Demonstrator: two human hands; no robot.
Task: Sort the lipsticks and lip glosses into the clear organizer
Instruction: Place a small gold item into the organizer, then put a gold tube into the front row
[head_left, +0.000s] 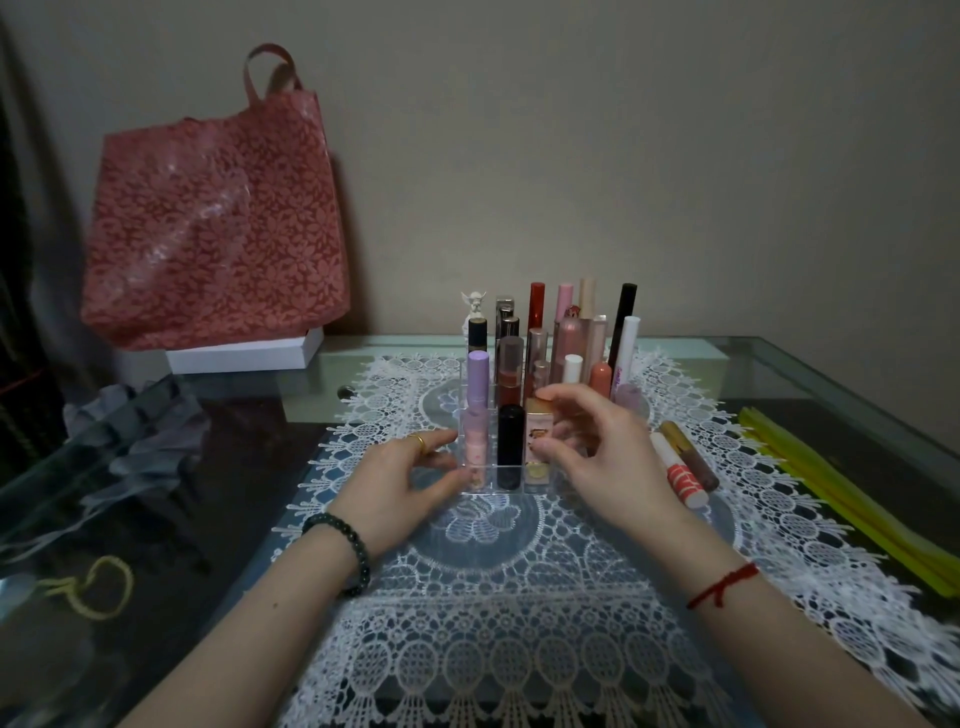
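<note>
Item: clear organizer (511, 480), centre of the lace mat (493, 597), most visible slots filled with upright tubes. Front-right slot: peach tube (535, 441), my right hand (597, 447) curled about it, forefinger on the cap, thumb at the side. At the front-left corner, my left hand (400, 478), fingers bent; I cannot tell whether they grip the wall. Outstanding: white-and-coral tube (680, 475) and brown gloss (693, 457), lying near the organizer's right. Step, as I judge it: seating the peach tube. Next: release, reach right, find a free slot.
</note>
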